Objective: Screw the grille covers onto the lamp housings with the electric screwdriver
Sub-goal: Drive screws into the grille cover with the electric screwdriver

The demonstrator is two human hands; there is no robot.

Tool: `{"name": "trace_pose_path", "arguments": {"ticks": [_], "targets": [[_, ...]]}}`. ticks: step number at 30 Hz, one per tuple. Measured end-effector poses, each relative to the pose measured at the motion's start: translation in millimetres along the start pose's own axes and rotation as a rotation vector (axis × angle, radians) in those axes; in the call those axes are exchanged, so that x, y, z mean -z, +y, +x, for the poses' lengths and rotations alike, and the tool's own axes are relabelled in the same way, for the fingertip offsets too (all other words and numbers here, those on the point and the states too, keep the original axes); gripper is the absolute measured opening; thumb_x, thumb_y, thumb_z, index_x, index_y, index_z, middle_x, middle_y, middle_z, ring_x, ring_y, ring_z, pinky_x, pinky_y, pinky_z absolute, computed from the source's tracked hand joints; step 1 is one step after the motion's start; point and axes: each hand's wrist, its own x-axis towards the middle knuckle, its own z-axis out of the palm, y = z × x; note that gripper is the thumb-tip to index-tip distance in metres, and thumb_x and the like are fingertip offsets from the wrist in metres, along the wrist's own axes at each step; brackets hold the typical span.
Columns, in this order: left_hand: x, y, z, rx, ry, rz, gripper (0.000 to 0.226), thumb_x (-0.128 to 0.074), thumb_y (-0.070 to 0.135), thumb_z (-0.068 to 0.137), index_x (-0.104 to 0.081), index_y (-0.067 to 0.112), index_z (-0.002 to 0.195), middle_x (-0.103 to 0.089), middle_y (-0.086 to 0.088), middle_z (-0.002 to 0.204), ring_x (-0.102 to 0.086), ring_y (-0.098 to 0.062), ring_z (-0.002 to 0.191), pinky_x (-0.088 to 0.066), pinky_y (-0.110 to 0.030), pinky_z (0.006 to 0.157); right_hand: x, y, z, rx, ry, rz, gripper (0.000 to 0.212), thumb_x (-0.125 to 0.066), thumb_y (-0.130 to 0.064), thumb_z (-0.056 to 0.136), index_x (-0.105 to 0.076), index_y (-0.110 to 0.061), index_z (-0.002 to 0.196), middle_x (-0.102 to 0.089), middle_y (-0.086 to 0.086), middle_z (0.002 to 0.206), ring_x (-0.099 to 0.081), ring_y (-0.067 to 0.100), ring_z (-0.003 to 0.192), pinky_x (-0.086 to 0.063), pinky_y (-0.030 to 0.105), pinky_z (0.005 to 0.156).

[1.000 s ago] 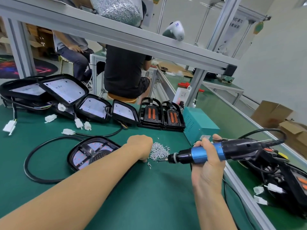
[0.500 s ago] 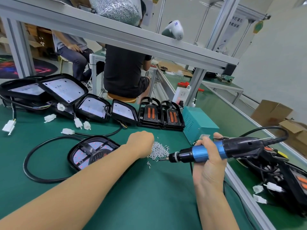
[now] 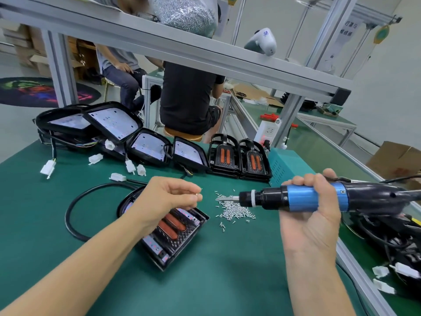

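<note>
Green bench mat (image 3: pixel 205 281): electric screwdriver (image 3: pixel 314 198) gripped in right hand (image 3: pixel 312 215), long axis horizontal, bit pointing left over loose screws (image 3: pixel 234 209); left hand (image 3: pixel 166 199) pinches one screw (image 3: pixel 198 192) above grille-covered lamp housing (image 3: pixel 173 236).

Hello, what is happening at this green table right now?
A person is assembling lamps. The left hand pinches a small screw taken from the loose screw pile. The right hand grips the electric screwdriver, its bit pointing toward the screw. A lamp housing with its grille cover lies below the left hand, not yet being screwed.
</note>
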Motion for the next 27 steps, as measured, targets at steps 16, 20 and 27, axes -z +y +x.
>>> {"name": "trace_pose_path", "arguments": {"ticks": [16, 20, 27], "targets": [[16.7, 5.1, -36.0, -0.055, 0.023, -0.069, 0.018, -0.066, -0.001, 0.080, -0.077, 0.012, 0.074, -0.073, -0.013, 0.074, -0.062, -0.013, 0.060, -0.050, -0.017, 0.057, -39.2, 22.4, -16.8, -0.104, -0.126, 0.016, 0.038, -0.074, -0.010, 0.060, -0.059, -0.025, 0.091, -0.053, -0.006, 0.068, -0.056, 0.010, 0.063, -0.051, 0.024, 0.075], [16.5, 5.4, -36.6, -0.067, 0.004, -0.075, 0.015, -0.068, 0.003, 0.078, -0.078, 0.015, 0.074, -0.073, -0.012, 0.074, -0.061, -0.011, 0.059, -0.050, -0.017, 0.057, -40.9, 23.8, -18.3, -0.104, -0.131, 0.008, 0.032, -0.070, -0.008, 0.067, -0.059, -0.025, 0.092, -0.053, -0.006, 0.068, -0.057, 0.010, 0.063, -0.051, 0.023, 0.076], [17.1, 1.7, -34.8, -0.098, -0.001, -0.014, 0.020, -0.067, 0.001, 0.082, -0.077, 0.017, 0.077, -0.073, -0.011, 0.074, -0.061, -0.012, 0.060, -0.050, -0.017, 0.059, -41.7, 24.7, -20.0, -0.103, -0.131, -0.008, 0.036, -0.072, -0.008, 0.064, -0.058, -0.025, 0.093, -0.054, -0.006, 0.067, -0.057, 0.009, 0.062, -0.052, 0.024, 0.072]]}}
